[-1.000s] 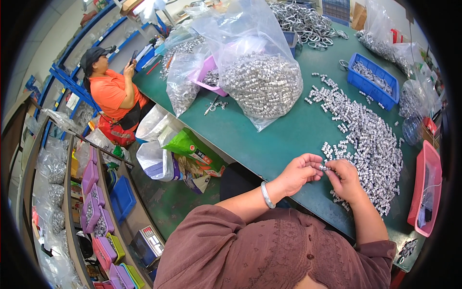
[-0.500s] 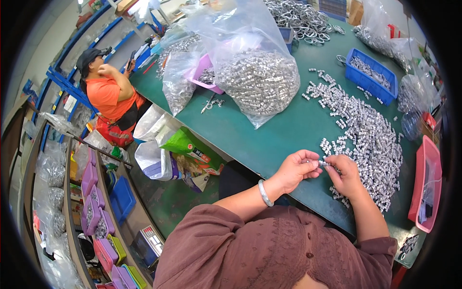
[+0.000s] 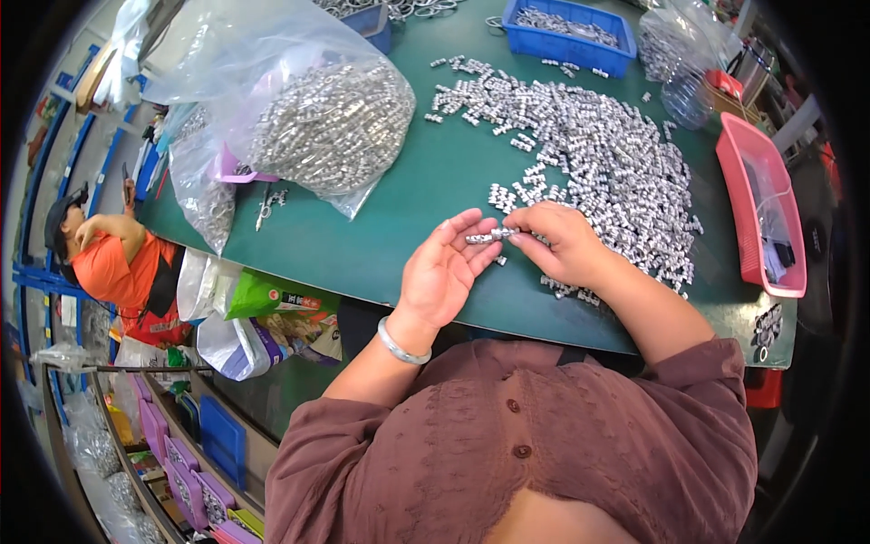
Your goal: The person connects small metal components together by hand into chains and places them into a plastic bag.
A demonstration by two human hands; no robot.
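My left hand (image 3: 439, 279), a silver bangle on its wrist, is turned palm up with its fingers stretched out and apart. A short row of small silver metal cylinders (image 3: 490, 237) lies across its fingertips. My right hand (image 3: 565, 247) pinches the right end of that row between thumb and fingers. Beside and beyond my right hand spreads a large loose pile of similar silver metal cylinders (image 3: 603, 150). Both hands are above the front part of the green table (image 3: 453, 168), and a stray piece lies just below the fingers.
A clear plastic bag of metal parts (image 3: 331, 127) bulges at the left, beside a blue bin (image 3: 571, 36) farther back. A pink basket (image 3: 759, 204) stands at the right edge. Someone in an orange shirt (image 3: 113, 263) sits at the far left, near shelves with purple bins (image 3: 186, 494).
The view has shifted to the right and down the table. My left hand has opened out palm up under the metal pieces; my right hand still pinches them.
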